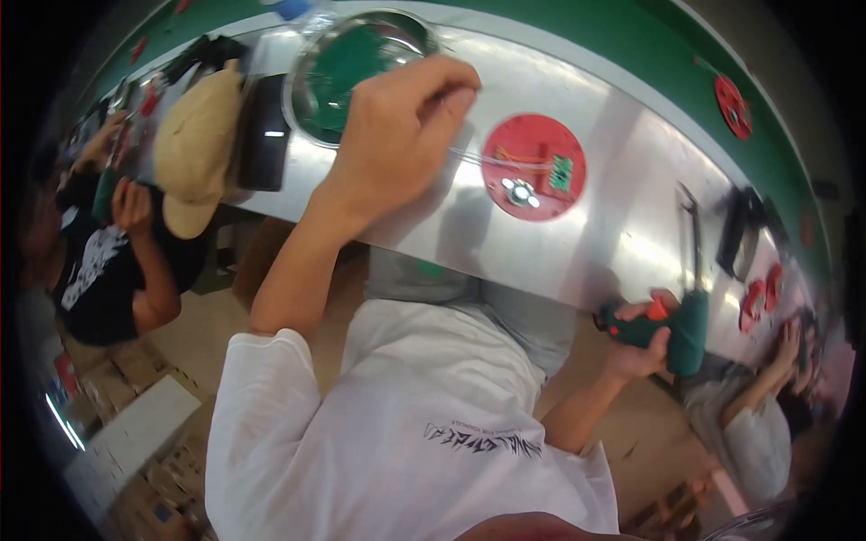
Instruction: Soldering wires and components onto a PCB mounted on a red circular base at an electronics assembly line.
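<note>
My left hand point(401, 131) is raised over the bench beside a round metal bowl point(298, 108), its fingers curled together. Whatever they may pinch is hidden. A red round disc point(552, 135) lies flat just right of that hand, bearing a small green circuit board point(561, 173), a shiny round part point(520, 192) and thin wires point(465, 155) that run out toward the hand. At the bench's front edge my right hand point(639, 353) is wrapped round the handle of a green power screwdriver point(687, 334) with a red trigger, its long bit end pointing away from me.
The metal bench point(622, 180) has a green strip point(577, 32) along its far side. Left of the bowl are a dark flat device point(264, 135) and a tan cap on a co-worker point(194, 149). Further red discs point(733, 106) lie far right, where another person point(758, 433) works.
</note>
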The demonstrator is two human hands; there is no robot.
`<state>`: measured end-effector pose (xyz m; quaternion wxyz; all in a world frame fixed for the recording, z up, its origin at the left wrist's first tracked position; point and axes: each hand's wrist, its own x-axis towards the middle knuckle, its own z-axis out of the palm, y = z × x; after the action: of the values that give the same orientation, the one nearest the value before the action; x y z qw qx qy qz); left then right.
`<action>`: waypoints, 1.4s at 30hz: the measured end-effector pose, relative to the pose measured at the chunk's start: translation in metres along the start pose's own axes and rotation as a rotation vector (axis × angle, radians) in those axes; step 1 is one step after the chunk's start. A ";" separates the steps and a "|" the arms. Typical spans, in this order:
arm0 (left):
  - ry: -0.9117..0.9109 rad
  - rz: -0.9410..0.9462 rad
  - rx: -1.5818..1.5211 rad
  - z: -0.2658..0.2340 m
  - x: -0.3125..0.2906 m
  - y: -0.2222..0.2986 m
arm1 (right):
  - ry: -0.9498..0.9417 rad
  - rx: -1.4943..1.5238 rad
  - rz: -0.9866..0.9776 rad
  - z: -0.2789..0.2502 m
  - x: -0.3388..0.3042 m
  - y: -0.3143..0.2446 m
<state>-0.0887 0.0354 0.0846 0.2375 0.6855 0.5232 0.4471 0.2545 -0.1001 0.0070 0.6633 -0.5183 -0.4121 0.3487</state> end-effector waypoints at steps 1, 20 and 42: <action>-0.019 -0.004 -0.030 0.013 -0.010 0.008 | -0.053 -0.015 -0.011 0.006 -0.005 -0.003; 0.101 0.265 0.227 0.102 -0.053 -0.015 | -0.476 -0.157 -0.067 0.027 -0.012 -0.009; 0.122 0.328 0.277 0.107 -0.050 -0.023 | -0.301 -0.117 0.031 0.036 -0.014 -0.017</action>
<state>-0.0114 0.0122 -0.0041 0.0331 0.7591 0.4746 0.4443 0.2167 -0.1022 0.0249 0.5572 -0.5042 -0.5186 0.4079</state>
